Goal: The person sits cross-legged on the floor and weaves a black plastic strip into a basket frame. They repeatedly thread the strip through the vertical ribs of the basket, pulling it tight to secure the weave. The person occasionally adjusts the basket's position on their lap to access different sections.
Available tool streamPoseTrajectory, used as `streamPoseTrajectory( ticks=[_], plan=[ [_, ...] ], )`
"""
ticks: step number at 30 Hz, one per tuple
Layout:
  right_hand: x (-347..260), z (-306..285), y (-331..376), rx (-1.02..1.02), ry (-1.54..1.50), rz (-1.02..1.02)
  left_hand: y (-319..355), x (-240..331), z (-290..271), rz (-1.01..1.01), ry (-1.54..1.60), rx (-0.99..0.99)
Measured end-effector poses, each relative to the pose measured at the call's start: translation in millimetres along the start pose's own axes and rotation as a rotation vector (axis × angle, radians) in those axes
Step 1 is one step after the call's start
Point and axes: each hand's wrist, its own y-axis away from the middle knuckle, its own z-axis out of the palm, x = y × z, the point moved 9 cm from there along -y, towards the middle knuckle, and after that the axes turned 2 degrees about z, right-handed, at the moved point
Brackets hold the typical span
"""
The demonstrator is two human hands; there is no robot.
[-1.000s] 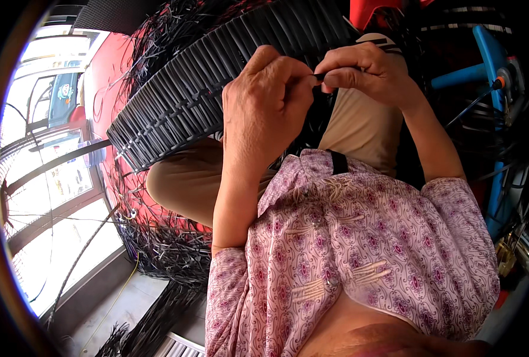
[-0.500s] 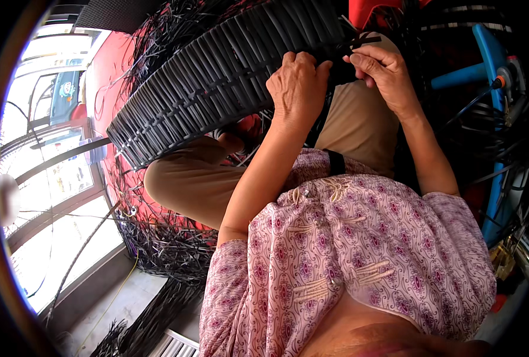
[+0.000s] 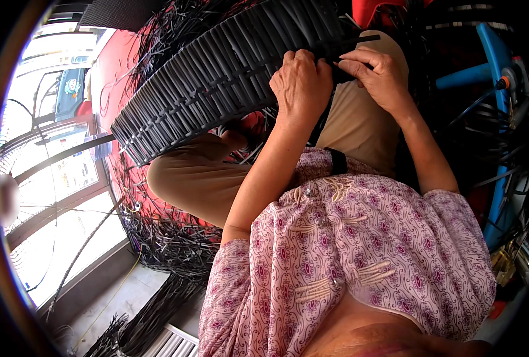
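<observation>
Black woven panel (image 3: 217, 77) slants from 10 to 12 o'clock. Over its near edge, toward 12, the left hand (image 3: 302, 84) is bent, fingertips hidden, grip impossible to tell. The right hand (image 3: 376, 77), at 1 o'clock, curls its fingers; whether they pinch anything is unclear. Loose black strips (image 3: 178, 241) lie at 8 o'clock.

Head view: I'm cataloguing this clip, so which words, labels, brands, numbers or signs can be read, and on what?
None can be read.
Blue-green panel outside the window: shows a small cartoon figure; any lettering there is too small and blurred to read.
Black woven piece: no lettering visible.
Shirt: a printed pattern, no words visible.
</observation>
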Motion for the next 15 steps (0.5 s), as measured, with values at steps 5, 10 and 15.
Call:
streamPoseTrajectory(
  ticks=[5, 10, 15],
  plan=[
    [-6.9, 1.9, -2.4, 0.070, 0.055, -0.068, 1.8, -1.4, -0.9, 0.007, 0.047, 0.027],
    [-22.7, 4.8, -2.7, 0.114, 0.290, -0.181, 4.1, -1.5, -1.7, 0.062, 0.072, 0.028],
    [-36.9, 8.3, -1.8, 0.117, 0.435, -0.181, 6.0, -2.2, -2.3, 0.019, 0.106, 0.025]
  ],
)
